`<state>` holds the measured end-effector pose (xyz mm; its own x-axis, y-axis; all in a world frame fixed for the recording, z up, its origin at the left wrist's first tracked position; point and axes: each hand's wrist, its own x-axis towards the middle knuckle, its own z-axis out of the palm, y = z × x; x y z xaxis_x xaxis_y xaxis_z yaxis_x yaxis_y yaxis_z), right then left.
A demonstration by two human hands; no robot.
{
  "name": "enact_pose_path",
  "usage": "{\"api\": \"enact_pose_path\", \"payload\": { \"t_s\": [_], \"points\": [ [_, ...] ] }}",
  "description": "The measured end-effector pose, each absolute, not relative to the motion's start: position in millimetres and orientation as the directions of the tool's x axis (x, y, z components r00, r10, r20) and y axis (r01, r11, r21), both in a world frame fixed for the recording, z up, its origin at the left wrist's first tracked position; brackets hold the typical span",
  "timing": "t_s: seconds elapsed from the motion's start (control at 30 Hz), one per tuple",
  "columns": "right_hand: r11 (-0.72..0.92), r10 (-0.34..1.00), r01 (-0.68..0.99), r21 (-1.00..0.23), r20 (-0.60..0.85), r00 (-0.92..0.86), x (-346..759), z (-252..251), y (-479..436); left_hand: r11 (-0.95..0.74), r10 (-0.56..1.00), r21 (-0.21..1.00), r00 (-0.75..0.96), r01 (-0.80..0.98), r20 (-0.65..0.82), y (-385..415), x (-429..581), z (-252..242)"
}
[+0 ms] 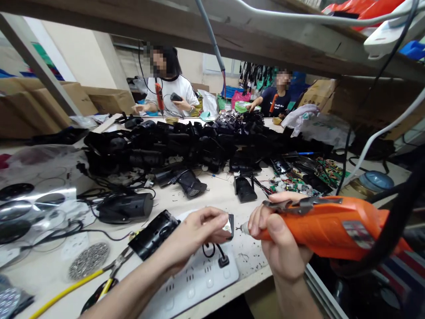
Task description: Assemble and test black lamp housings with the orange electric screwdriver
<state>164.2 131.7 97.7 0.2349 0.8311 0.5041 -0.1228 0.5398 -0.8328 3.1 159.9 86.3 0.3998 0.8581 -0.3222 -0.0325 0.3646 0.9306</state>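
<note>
In my right hand [282, 243] is an orange electric screwdriver [322, 226], held sideways with its tip pointing left. My left hand [199, 228] pinches a small black part [231, 226] with a whitish piece on it; my fingers cover most of it. A short gap separates the screwdriver tip from this part. Below the left hand lies a white power strip [212, 283] with a black plug in it. Left of the hand rests an open black plastic housing [154, 235]. Yellow-handled pliers [114, 266] lie beside my forearm.
A pile of screws [89, 261] lies at left. Black housings with cords [126, 208] and a large black heap [186, 141] cover the table's middle. Circuit boards [332, 173] lie at right. Two people sit across the table. A shelf beam [199, 35] and hanging cables run overhead.
</note>
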Motion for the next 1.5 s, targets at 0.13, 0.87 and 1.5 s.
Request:
{"api": "enact_pose_path", "payload": {
  "t_s": [0.13, 0.87, 1.5],
  "points": [
    [0.566, 0.822, -0.209, -0.797, 0.528, 0.214, 165, 104, 147, 0.033, 0.958, 0.945, 0.259, 0.326, -0.123, 187, -7, 75],
    [0.376, 0.917, -0.517, -0.769, 0.390, 0.087, 138, 106, 164, -0.263, 0.879, 0.797, 0.475, 0.543, -0.034, 197, 10, 29],
    [0.382, 0.917, -0.488, -0.784, 0.388, 0.094, 133, 91, 177, -0.268, 0.874, 0.814, 0.486, 0.516, -0.020, 198, 8, 27]
  ]
}}
